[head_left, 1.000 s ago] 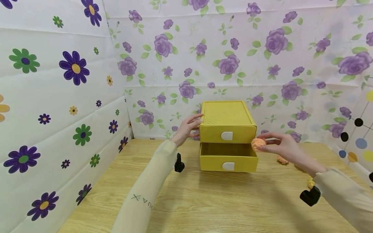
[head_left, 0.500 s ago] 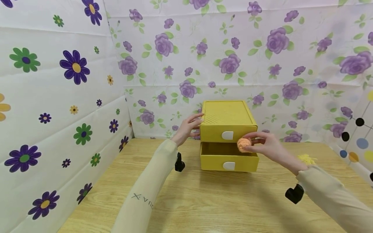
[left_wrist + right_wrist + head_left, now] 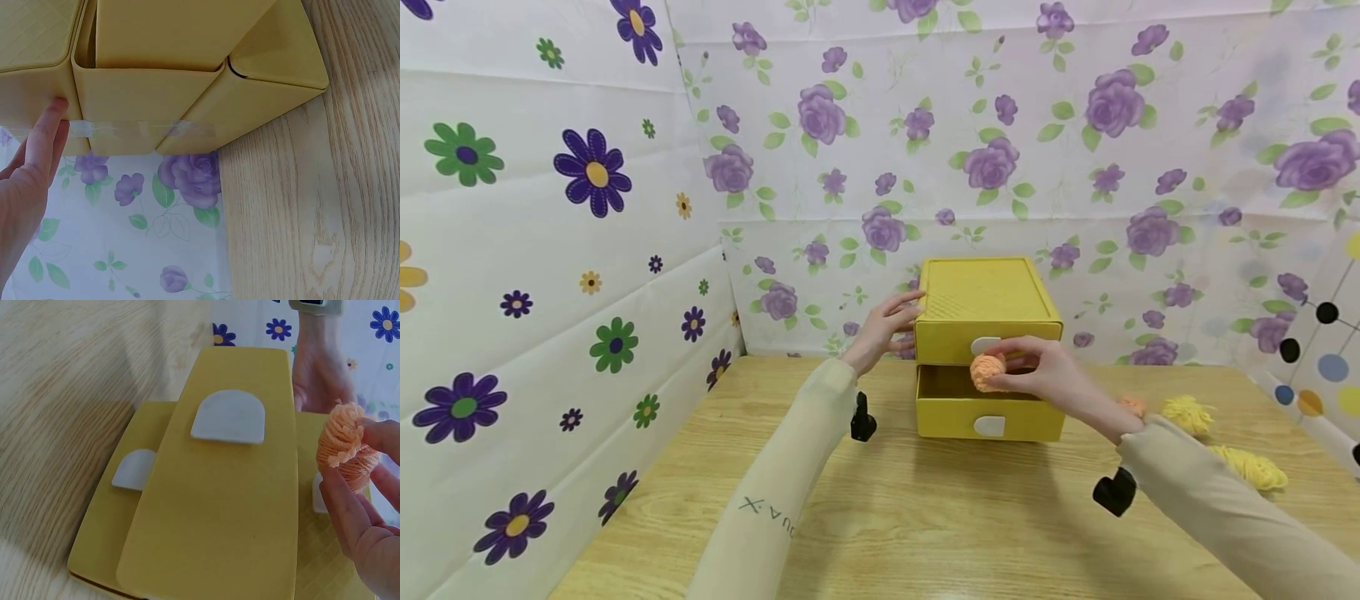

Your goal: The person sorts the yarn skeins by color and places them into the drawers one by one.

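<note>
My right hand (image 3: 1048, 379) pinches a small peach-orange ball of yarn (image 3: 987, 372) between thumb and fingertips. It hangs over the pulled-out yellow drawer (image 3: 988, 423) of a yellow drawer unit (image 3: 988, 287), in front of the top drawer's white handle. In the right wrist view the yarn ball (image 3: 347, 447) shows wound strands, with the open drawer's white handle (image 3: 229, 417) left of it. My left hand (image 3: 880, 333) touches the unit's left side near the top edge, fingers extended. The left wrist view shows a fingertip of that hand (image 3: 31, 169) pressed on the side wall.
On the right of the wooden table (image 3: 887, 517) lie another peach yarn ball (image 3: 1131, 406), a yellow yarn bundle (image 3: 1187, 414) and a longer yellow yarn skein (image 3: 1255, 468). A flowered cloth wall (image 3: 850, 183) stands close behind the unit.
My right hand has carried the peach yarn ball leftward, from the unit's right edge to over the open drawer. My left hand has stayed in place.
</note>
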`<control>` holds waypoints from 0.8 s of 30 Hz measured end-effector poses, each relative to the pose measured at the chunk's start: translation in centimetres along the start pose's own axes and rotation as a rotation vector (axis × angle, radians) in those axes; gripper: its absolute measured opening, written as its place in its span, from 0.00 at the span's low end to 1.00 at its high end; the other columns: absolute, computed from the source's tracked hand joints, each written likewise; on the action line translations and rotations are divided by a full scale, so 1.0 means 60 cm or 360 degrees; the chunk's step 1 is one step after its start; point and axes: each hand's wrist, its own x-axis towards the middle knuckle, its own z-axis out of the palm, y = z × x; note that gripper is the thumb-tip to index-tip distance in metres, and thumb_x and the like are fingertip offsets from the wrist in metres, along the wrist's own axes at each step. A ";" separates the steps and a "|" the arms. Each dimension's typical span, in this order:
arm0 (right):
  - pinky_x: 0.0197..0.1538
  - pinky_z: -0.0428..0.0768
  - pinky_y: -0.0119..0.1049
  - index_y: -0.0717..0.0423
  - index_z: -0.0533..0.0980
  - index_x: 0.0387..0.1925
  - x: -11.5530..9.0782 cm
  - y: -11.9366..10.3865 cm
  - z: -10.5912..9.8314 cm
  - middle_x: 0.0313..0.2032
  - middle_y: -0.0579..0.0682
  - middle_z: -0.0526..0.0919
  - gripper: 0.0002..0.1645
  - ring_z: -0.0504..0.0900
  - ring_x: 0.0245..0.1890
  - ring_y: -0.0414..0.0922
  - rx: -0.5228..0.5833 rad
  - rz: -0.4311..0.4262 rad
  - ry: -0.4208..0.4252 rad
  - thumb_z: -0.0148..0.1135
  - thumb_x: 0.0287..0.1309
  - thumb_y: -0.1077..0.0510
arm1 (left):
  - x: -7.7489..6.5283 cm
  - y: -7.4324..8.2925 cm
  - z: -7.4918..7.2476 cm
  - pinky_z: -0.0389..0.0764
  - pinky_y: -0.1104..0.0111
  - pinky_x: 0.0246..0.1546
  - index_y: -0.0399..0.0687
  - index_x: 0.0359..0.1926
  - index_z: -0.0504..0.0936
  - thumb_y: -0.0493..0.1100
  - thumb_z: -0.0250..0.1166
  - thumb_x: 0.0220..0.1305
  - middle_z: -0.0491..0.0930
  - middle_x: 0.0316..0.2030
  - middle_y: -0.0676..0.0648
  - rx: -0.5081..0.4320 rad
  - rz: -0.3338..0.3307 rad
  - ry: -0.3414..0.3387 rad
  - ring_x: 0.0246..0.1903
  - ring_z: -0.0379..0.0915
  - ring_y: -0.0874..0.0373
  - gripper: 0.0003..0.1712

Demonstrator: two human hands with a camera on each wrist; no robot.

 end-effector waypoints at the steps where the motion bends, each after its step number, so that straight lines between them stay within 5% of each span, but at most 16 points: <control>1: 0.36 0.78 0.37 0.56 0.77 0.47 0.003 -0.001 0.003 0.42 0.52 0.78 0.23 0.79 0.38 0.47 -0.0021 -0.0014 0.0001 0.69 0.48 0.55 | 0.000 0.000 0.000 0.74 0.55 0.41 0.56 0.61 0.69 0.46 0.56 0.65 0.67 0.51 0.42 0.0000 -0.0001 0.0000 0.45 0.69 0.47 0.23; 10: 0.40 0.76 0.40 0.61 0.76 0.47 0.016 -0.030 0.027 0.42 0.55 0.78 0.23 0.78 0.40 0.49 -0.0072 -0.0022 -0.0005 0.68 0.48 0.60 | -0.003 0.007 0.002 0.73 0.54 0.43 0.53 0.63 0.67 0.46 0.55 0.66 0.66 0.53 0.41 0.0008 -0.0014 -0.0022 0.47 0.68 0.45 0.24; 17: 0.39 0.77 0.39 0.57 0.79 0.43 0.035 -0.007 0.047 0.39 0.50 0.78 0.20 0.78 0.37 0.46 -0.0180 -0.0157 0.0051 0.71 0.44 0.59 | -0.020 0.032 0.008 0.70 0.52 0.46 0.48 0.65 0.62 0.43 0.52 0.67 0.63 0.55 0.39 0.0025 -0.0044 -0.0090 0.48 0.67 0.46 0.26; 24: 0.40 0.77 0.41 0.57 0.79 0.43 0.046 -0.006 0.063 0.39 0.50 0.78 0.20 0.78 0.38 0.46 -0.0201 -0.0203 0.0036 0.71 0.44 0.60 | 0.000 0.003 0.000 0.74 0.55 0.43 0.54 0.63 0.67 0.46 0.55 0.66 0.65 0.53 0.41 0.0003 -0.0030 -0.0029 0.47 0.68 0.46 0.25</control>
